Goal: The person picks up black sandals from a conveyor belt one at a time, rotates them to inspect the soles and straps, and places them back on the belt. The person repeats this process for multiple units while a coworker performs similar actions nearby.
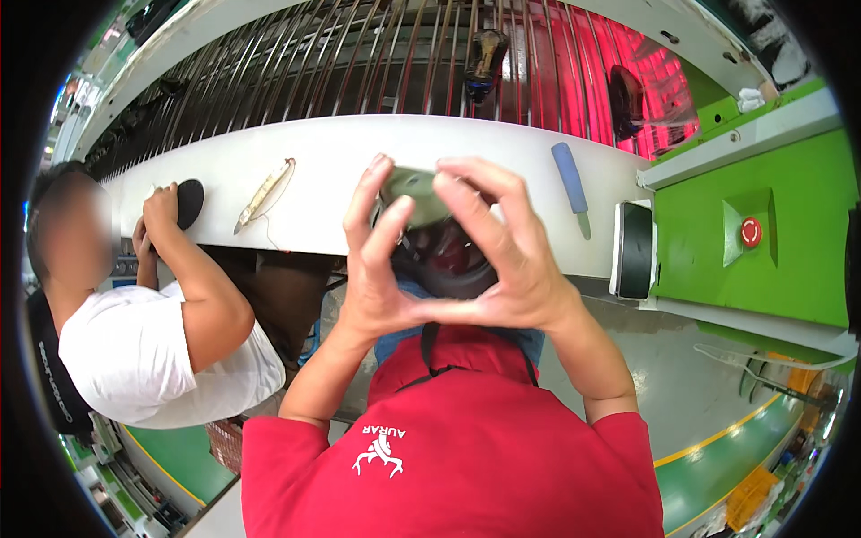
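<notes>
Raised in front of my red shirt is a dark shoe (451,255), with a smooth olive-green block, apparently a last, (415,190) at its far end. My left hand (372,255) grips it from the left, thumb and fingers curved around the green part. My right hand (507,242) grips its right side, fingers reaching over the top. Both palms come close together below it. The shoe's underside and details are hidden or blurred.
A blue-handled knife (569,184) lies right on the white ledge (332,148); a cream-handled tool (266,193) lies left. Beyond, shoes (486,61) rest on metal bars under red light. A co-worker (170,341) holds a black sole-shaped piece (189,203). A green machine (762,224) has a red button.
</notes>
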`<state>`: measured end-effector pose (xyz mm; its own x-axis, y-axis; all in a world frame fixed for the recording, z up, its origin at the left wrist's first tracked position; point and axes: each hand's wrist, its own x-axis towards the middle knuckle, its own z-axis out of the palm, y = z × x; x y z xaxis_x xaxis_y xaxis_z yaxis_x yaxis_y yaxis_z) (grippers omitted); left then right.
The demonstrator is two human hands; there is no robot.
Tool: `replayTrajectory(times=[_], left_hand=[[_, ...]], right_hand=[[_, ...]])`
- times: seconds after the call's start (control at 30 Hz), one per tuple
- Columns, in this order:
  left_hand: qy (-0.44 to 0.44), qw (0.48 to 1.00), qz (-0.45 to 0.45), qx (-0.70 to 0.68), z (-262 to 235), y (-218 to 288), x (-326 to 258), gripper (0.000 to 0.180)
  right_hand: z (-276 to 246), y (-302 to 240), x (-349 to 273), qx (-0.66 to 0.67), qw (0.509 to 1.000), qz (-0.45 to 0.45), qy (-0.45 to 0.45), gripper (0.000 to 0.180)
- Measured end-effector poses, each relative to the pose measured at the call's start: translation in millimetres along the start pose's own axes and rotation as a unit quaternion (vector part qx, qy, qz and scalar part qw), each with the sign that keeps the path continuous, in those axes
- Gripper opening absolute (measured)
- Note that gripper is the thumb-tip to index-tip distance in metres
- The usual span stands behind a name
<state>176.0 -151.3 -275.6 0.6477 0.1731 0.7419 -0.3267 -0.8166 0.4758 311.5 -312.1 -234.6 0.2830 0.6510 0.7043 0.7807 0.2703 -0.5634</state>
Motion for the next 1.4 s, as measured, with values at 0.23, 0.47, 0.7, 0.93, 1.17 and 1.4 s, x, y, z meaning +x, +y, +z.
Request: replayTrajectory(times=[0.23,0.47,0.7,0.93,1.17,1.4], left_hand=[[0.014,0.996,0.026,-0.079,-13.6,9.7,-2.4,0.089],[0.024,0.994,-0.006,-0.104,-16.9,13.6,-14.7,0.081],[0.055,0.992,-0.022,-0.114,-19.2,17.2,-25.0,0.063],[0.068,0.992,0.006,-0.107,-15.5,12.9,-32.2,0.041],[0.055,0.994,0.005,-0.097,-16.0,15.9,-34.7,0.047],[0.004,0.994,-0.025,-0.104,-28.4,14.5,-14.3,0.081]], right_hand=[[6.3,-13.8,-3.3,0.170,0.976,0.088,-0.107,0.138],[28.5,-5.8,-9.0,0.210,0.964,0.061,-0.151,0.146],[37.7,-13.5,-10.4,0.204,0.961,0.065,-0.175,0.126],[42.7,-14.4,-16.7,0.241,0.955,0.070,-0.155,0.094],[39.4,-18.2,-17.8,0.234,0.960,0.085,-0.129,0.075],[42.4,-19.6,-13.5,0.220,0.963,0.148,-0.055,0.080]])
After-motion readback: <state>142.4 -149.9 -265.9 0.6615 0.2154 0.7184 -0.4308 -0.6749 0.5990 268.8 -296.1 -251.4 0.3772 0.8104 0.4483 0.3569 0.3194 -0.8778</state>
